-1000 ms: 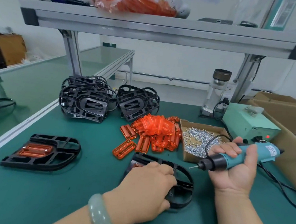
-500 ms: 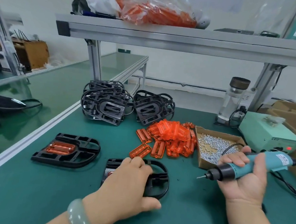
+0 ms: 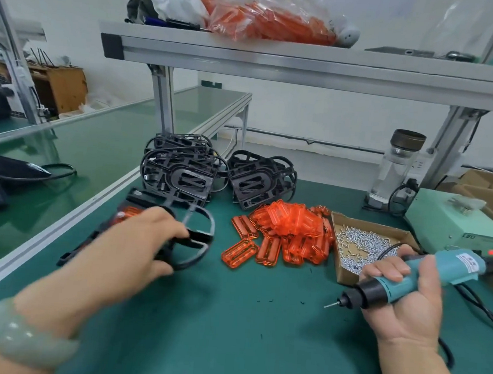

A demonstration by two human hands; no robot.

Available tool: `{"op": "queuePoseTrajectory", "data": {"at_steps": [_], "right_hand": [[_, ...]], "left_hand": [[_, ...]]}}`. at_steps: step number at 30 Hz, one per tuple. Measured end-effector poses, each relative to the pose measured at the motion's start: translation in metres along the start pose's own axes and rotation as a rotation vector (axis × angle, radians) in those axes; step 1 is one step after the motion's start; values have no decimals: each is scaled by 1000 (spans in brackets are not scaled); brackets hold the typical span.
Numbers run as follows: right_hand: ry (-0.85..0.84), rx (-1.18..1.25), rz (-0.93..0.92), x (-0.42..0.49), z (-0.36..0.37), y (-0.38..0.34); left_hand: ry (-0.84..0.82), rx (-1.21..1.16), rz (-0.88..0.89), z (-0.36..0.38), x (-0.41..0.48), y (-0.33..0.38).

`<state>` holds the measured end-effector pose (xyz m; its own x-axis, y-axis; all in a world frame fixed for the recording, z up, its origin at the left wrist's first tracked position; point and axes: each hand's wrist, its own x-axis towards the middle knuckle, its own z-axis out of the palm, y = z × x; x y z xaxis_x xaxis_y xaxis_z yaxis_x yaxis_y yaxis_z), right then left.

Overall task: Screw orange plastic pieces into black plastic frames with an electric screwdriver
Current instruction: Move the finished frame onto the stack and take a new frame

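The left hand (image 3: pixel 145 238) grips a black frame (image 3: pixel 198 236) (blurred) over the green bench (image 3: pixel 229 331). The right hand (image 3: pixel 400 302) clasps a screwdriver (image 3: pixel 408 281), beside orange pieces (image 3: pixel 288 233).

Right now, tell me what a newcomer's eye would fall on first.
The bright pile of orange pieces in the middle of the green bench grabs the eye first, with the box of screws just right of it. Next, the teal electric screwdriver gripped in the right hand at lower right, and the left hand holding a blurred black frame at left.
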<state>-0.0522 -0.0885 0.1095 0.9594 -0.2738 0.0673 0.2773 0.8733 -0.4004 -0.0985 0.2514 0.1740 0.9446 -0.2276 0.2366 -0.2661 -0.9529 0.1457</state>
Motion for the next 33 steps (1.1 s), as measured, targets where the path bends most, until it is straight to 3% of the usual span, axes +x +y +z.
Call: {"op": "queuePoseTrajectory", "data": {"at_steps": [5, 19, 26, 29, 33], "right_hand": [[-22, 2, 19, 1, -2, 1], [-61, 5, 80, -3, 5, 1], [-30, -5, 103, -2, 6, 5], [-15, -24, 104, -2, 4, 10], [-6, -57, 126, 1, 4, 15]], "left_hand": [[-149, -30, -224, 1, 0, -53], [-268, -162, -303, 3, 1, -66], [27, -168, -154, -4, 39, -20], [33, -261, -91, 8, 81, 8], [7, -300, -143, 33, 143, 33]]}}
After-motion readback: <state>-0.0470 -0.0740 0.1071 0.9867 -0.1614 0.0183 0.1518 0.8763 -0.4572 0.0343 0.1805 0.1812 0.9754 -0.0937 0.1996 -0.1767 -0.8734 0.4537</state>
